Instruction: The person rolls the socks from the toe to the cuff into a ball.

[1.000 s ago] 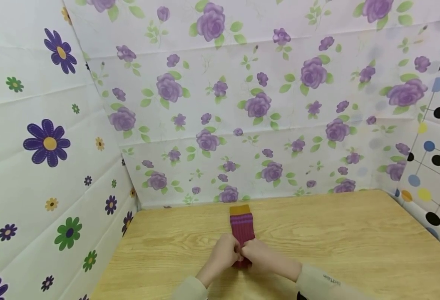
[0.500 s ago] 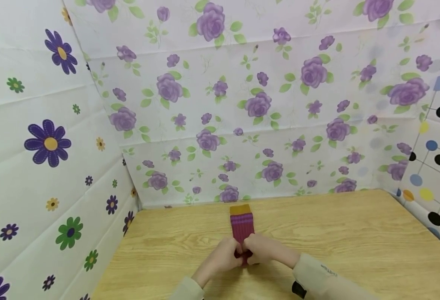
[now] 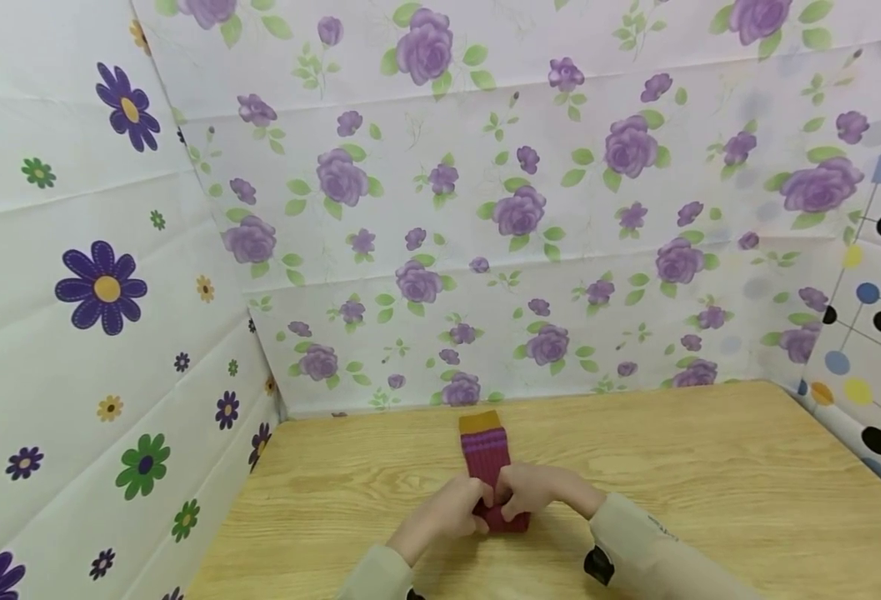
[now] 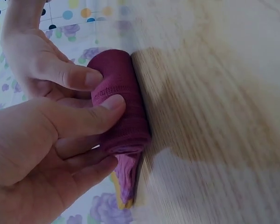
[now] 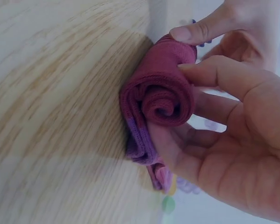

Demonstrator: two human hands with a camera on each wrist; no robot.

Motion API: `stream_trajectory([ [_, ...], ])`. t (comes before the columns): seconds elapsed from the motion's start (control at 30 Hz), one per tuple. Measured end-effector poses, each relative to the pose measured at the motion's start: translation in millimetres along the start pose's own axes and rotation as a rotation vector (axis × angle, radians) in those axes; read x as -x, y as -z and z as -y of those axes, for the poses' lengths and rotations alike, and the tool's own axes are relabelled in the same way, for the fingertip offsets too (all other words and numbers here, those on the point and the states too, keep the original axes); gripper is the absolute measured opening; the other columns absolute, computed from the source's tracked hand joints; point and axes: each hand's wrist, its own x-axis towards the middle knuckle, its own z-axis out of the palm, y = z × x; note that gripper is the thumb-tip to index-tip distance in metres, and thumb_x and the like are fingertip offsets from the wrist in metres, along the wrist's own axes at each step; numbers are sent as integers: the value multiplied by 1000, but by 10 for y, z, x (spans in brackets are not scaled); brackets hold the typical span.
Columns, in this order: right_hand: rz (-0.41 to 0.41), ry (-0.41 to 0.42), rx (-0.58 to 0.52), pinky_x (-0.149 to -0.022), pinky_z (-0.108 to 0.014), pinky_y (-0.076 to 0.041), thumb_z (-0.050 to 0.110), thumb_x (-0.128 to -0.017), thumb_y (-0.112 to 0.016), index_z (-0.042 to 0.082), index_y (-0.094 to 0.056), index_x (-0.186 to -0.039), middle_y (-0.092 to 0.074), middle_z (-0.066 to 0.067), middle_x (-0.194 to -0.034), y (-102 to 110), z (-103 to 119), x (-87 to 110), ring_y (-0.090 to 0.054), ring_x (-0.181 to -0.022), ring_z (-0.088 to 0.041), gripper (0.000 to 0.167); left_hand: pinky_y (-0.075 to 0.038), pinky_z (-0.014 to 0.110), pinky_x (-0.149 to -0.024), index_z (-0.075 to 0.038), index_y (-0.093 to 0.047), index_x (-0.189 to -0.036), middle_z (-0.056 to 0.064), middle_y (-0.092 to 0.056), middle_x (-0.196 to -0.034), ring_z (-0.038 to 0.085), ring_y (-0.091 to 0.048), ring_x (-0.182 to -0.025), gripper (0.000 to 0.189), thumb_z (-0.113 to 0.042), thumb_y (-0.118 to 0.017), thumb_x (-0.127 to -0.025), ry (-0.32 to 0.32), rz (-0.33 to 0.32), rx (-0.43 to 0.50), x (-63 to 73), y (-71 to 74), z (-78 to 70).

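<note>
A maroon sock (image 3: 487,457) with purple stripes and a mustard end lies lengthwise on the wooden table. Its near end is wound into a thick roll (image 4: 123,112), whose spiral layers show in the right wrist view. My left hand (image 3: 449,507) holds one side of the roll, thumb on top and fingers at the far side. My right hand (image 3: 536,487) grips the other side the same way, its thumb on the sock roll (image 5: 163,60). Beyond the roll, the striped part and the mustard end stay flat. The fingers partly hide the far side of the roll.
The wooden table (image 3: 665,450) meets a floral sheet (image 3: 440,208) at its back edge. A daisy-print sheet (image 3: 102,375) hangs on the left and a dotted sheet (image 3: 868,333) on the right. A black device (image 3: 599,565) is at the right wrist.
The rolled near end has come further into view between my hands. Both hands have shifted slightly, the right one a little to the right; the mustard end stays in place.
</note>
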Motion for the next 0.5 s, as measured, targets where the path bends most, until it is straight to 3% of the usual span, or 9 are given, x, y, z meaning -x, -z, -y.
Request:
stream_trajectory([
  [0.27,20,-38,42,-50,-20,-21,6,-88,-62,15,-53,-64,-30,10,-54,14,10,-2,-25,-50,-3,28,-43,15,-66,-12,-67,-93,-5,-69,-87,-1,-50,-72,7,-9,-70,-87,15,62,134,-33,15,109],
  [0.37,26,-65,32,-51,-21,-23,8,-91,-60,15,-54,-67,-32,9,-55,10,-4,0,-26,-51,-5,25,-47,17,-75,-13,-68,-101,-4,-71,-97,0,-58,-84,13,-12,-69,-88,22,64,197,-42,-2,167],
  [0.5,1,-107,-21,-57,-22,-30,10,-91,-61,12,-58,-82,-44,7,-68,-6,-57,5,-36,-60,-7,10,-51,23,-87,-12,-65,-108,2,-69,-111,11,-64,-105,20,-11,-69,-88,75,65,357,-48,-33,228],
])
